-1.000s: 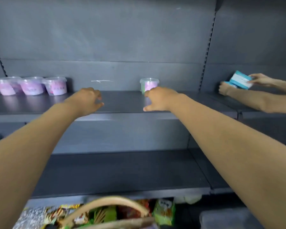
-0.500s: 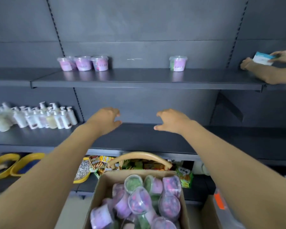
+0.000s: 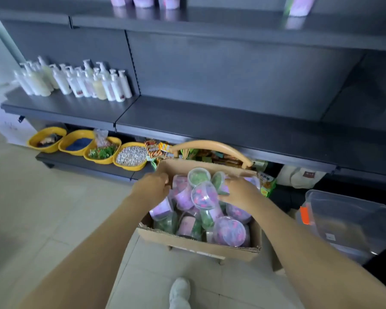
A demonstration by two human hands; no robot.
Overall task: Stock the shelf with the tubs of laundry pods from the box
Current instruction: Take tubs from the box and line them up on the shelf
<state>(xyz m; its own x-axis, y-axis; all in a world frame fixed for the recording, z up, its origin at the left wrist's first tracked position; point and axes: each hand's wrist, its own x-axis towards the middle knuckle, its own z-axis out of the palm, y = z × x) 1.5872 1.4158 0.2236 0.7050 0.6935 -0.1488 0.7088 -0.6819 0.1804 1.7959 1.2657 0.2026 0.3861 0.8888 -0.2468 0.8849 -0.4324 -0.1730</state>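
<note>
Around: I see white pump bottles [image 3: 87, 83] on the left shelf, yellow bowls [image 3: 129, 167] low on the left, and a clear plastic bin [image 3: 343, 219] right of the box.
In the way: a tan curved handle [image 3: 210, 144] arches just beyond the box.
Box [image 3: 198, 246]: open cardboard, near me, piled with round clear tubs [image 3: 204, 195] of purple and green pods.
Shelf [image 3: 210, 21]: dark metal, far and high, with a few more tubs on it.
Hands: my left hand [image 3: 152, 188] and right hand [image 3: 239, 192] are against tubs in the box; I cannot tell whether either grips.

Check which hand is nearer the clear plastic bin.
Right. The right hand sits over the tubs in the cardboard box, on the side toward the clear plastic bin; the left hand is at the opposite side, farther away.
</note>
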